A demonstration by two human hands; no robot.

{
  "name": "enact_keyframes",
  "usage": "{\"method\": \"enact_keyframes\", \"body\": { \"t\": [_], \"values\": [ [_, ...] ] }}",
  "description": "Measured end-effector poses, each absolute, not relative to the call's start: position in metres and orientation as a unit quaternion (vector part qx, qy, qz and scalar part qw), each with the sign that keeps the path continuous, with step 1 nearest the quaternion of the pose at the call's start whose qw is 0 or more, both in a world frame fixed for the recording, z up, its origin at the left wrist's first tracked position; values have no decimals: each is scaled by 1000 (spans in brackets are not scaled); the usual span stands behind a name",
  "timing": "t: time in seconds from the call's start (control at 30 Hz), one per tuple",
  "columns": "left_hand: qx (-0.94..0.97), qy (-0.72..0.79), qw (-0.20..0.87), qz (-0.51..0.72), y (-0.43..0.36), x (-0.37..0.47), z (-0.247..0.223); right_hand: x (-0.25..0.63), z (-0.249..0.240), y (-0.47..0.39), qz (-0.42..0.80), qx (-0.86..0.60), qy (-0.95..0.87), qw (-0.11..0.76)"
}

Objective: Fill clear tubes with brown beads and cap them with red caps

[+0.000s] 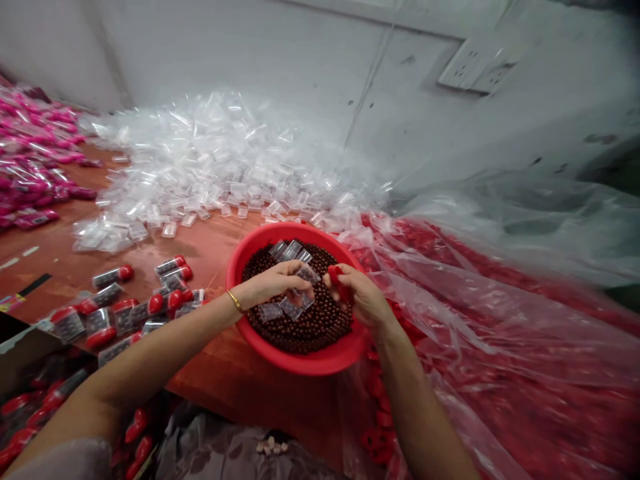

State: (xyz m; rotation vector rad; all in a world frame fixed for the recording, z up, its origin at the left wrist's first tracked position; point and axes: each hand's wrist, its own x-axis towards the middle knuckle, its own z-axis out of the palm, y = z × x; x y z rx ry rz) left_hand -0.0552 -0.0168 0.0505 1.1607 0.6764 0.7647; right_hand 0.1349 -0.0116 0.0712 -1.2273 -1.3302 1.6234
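A red plastic basin full of small dark brown beads stands in front of me. Over the beads, my left hand is closed on a small clear container that appears to have beads in it. To its right, above the basin's rim, my right hand pinches a red cap, apart from the container. Several more clear containers lie on the beads, some behind my left hand and some just below it. My left fingers partly hide the held container.
Clear containers form a large heap along the wall. Capped, bead-filled containers lie left of the basin, with more in a box below. Red caps under clear plastic sheeting spread to the right. Pink packed pieces are far left.
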Motion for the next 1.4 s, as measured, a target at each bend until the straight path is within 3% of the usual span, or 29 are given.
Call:
{"method": "enact_keyframes", "body": {
  "t": [0.37, 0.53, 0.77, 0.9, 1.03, 1.1, 1.23, 1.4],
  "values": [
    [570, 332, 654, 370, -15, -52, 41, 121, 44, -14, 313, -434, -757, 374],
    [653, 370, 506, 425, -14, -49, 32, 123, 43, -18, 210, -412, -835, 299],
    [723, 391, 446, 355, -22, -53, 33, 133, 43, -28, 104, -394, -883, 234],
    [750, 364, 447, 324, -22, -51, 36, 134, 56, -29, 139, -387, -879, 242],
    [734, 333, 510, 302, -20, -45, 39, 115, 61, -17, 285, -456, -721, 437],
    [752, 333, 492, 287, -21, -43, 40, 102, 57, -9, 410, -473, -616, 479],
    [808, 361, 396, 246, -27, -41, 39, 83, 44, 0, 548, -435, -584, 412],
    [843, 448, 243, 169, -37, -40, 37, 85, 29, -4, 455, -413, -693, 376]
  ]
}}
